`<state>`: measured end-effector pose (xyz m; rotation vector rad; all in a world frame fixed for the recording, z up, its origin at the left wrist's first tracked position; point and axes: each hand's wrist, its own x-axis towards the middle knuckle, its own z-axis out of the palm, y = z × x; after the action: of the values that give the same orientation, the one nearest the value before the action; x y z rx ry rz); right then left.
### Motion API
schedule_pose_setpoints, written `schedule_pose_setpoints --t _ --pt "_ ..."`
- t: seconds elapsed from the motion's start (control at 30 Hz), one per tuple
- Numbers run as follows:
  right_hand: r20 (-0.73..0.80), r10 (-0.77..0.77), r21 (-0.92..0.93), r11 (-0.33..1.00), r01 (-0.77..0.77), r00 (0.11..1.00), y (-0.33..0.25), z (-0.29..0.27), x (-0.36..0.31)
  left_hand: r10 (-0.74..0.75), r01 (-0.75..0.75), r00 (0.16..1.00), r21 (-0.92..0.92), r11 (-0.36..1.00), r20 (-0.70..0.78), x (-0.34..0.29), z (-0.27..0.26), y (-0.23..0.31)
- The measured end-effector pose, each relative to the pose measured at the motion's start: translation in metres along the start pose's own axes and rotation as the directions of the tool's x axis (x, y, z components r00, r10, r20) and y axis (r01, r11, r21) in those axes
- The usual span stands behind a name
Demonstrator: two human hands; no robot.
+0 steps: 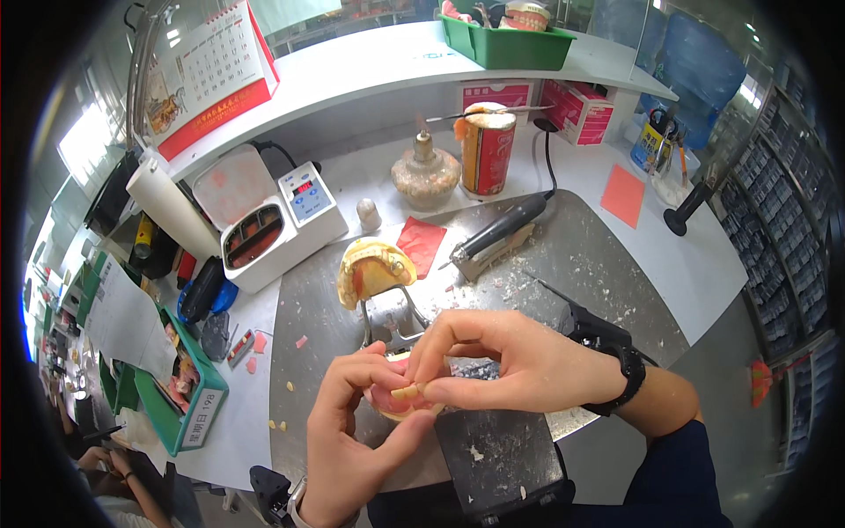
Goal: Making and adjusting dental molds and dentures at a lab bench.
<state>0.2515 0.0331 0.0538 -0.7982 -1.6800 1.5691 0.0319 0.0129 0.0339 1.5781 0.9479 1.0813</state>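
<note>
Tooth strip [407, 392], pale yellow and narrow, sits over the pink dental model [384, 400] between our hands, its long axis running roughly left to right, right end slightly higher. Our right hand [506, 359] pinches the strip; our left hand [359, 412] clasps the model. Which way its biting edge faces, we cannot tell.

We see a white workbench [715, 275] with a grey metal panel [607, 238] set in it and a raised white shelf [370, 70] behind. To our right, a storage rack [783, 251] borders grey floor [748, 422]; bright light [81, 141] glares at left.
</note>
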Motion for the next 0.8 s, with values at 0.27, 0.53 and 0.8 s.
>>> schedule_pose_setpoints --t 0.27,0.53,0.8 --pt "-0.041 -0.018 0.020 1.000 0.019 0.999 0.009 0.003 -0.003 -0.094 0.094 0.995 0.026 0.995 0.025 0.006 -0.001 0.001" --pt "-0.050 -0.047 0.048 0.998 0.049 0.998 0.012 0.003 -0.003 -0.147 0.147 0.989 -0.164 0.976 0.011 0.003 0.002 -0.001" --pt "-0.088 -0.052 0.045 0.997 0.056 0.995 0.012 0.005 -0.003 -0.157 0.156 0.987 -0.217 0.964 0.014 0.003 0.002 -0.005"
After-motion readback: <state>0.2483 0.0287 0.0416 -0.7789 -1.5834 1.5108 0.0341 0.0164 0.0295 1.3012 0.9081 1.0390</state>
